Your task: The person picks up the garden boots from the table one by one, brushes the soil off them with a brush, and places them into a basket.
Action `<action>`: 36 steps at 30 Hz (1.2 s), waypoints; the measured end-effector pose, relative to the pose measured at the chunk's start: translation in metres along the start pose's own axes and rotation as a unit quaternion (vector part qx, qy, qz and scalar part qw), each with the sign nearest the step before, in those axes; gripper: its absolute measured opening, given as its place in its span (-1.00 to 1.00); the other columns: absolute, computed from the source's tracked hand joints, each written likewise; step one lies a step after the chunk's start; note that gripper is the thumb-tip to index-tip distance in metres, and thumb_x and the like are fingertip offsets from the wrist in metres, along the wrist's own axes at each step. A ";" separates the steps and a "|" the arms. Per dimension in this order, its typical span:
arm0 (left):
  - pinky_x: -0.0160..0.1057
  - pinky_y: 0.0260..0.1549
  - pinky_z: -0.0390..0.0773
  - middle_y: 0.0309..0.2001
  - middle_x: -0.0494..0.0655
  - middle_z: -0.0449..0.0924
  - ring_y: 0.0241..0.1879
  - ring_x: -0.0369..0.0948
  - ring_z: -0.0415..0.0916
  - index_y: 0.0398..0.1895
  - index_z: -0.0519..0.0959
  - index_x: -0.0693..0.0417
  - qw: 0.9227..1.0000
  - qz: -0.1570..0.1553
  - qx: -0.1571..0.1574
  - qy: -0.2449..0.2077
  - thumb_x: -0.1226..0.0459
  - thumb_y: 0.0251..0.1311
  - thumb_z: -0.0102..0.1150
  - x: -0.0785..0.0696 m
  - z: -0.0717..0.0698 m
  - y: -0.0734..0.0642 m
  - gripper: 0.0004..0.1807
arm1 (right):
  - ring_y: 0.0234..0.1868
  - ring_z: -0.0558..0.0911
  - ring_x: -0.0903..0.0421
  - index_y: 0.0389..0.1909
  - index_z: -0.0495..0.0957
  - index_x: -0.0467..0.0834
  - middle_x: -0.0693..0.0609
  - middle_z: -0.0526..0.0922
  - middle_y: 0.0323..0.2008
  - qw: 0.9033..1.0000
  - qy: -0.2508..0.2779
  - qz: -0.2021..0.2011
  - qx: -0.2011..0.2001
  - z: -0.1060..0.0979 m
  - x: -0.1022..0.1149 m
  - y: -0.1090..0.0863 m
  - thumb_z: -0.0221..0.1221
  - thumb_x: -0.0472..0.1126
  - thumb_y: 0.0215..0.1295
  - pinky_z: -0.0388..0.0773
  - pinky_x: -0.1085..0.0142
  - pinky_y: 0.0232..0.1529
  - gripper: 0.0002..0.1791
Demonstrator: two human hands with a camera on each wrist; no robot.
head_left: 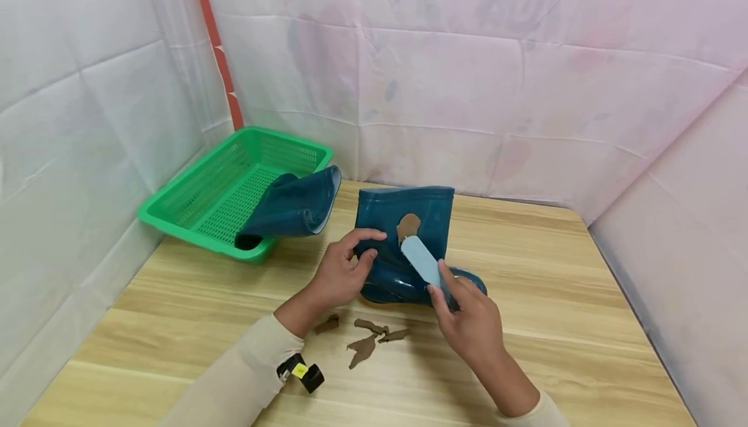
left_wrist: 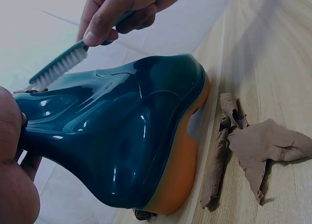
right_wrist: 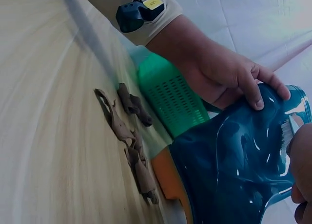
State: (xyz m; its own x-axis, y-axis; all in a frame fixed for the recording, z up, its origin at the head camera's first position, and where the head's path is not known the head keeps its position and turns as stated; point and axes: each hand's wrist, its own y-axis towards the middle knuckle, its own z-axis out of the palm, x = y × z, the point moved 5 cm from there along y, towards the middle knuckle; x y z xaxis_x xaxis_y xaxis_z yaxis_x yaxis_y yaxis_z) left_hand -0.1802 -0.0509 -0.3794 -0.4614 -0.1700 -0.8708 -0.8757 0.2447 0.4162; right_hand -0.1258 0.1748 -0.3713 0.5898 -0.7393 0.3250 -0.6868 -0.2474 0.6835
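A teal rubber boot (head_left: 380, 209) with an orange sole (left_wrist: 171, 182) lies on its side on the table. My left hand (head_left: 339, 274) grips its shaft, thumb and fingers on the rubber at the left edge. In my right hand (head_left: 474, 318) is a scrubbing brush (head_left: 421, 261) with a light blue back and white bristles (left_wrist: 62, 68), pinched by the handle. The bristles meet the lower edge of a brown, clay-like patch (head_left: 411, 222) on the shaft. Several torn brown pieces (head_left: 362, 349) lie on the table in front of the boot.
A green plastic basket (head_left: 195, 237) stands at the back left. A second teal boot (head_left: 286, 205) leans over its near right rim, opening outward. White cloth walls (head_left: 432, 76) enclose the wooden table (head_left: 561, 297). A small black camera (head_left: 300, 372) sits on my left wrist.
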 end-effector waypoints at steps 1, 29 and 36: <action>-0.25 -0.63 0.28 -0.68 -0.18 0.25 -0.74 -0.20 0.14 0.24 0.56 -0.07 1.000 -0.002 0.000 -0.002 0.39 0.52 0.06 0.000 0.000 0.000 -0.67 | -0.48 0.52 0.15 0.23 0.59 -0.34 -0.14 0.72 -0.33 1.000 0.005 -0.007 -0.008 -0.001 0.000 0.000 0.42 -0.26 0.25 0.39 0.36 -0.59 -0.46; -0.28 -0.69 0.17 -0.73 -0.23 0.19 -0.77 -0.20 0.09 0.24 0.55 -0.05 1.000 0.005 0.004 -0.003 0.36 0.53 0.05 -0.003 0.000 -0.002 -0.69 | -0.51 0.55 0.09 0.22 0.59 -0.36 -0.18 0.73 -0.32 0.997 0.032 -0.029 -0.064 -0.010 0.003 0.004 0.28 -0.08 0.45 0.42 0.36 -0.61 -0.51; -0.28 -0.71 0.19 -0.74 -0.22 0.21 -0.78 -0.19 0.09 0.23 0.56 -0.10 1.000 0.002 -0.004 0.005 0.36 0.53 0.06 -0.001 -0.001 -0.002 -0.68 | -0.55 0.53 0.08 0.24 0.58 -0.35 -0.18 0.72 -0.34 0.994 0.050 -0.044 -0.083 -0.011 0.012 0.021 0.36 -0.19 0.37 0.40 0.36 -0.62 -0.50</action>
State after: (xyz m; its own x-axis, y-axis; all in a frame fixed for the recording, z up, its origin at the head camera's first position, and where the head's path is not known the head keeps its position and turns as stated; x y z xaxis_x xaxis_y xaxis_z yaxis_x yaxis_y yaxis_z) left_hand -0.1779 -0.0520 -0.3794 -0.4659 -0.1778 -0.8668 -0.8752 0.2368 0.4218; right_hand -0.1283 0.1681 -0.3458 0.6893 -0.6510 0.3178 -0.5560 -0.1942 0.8082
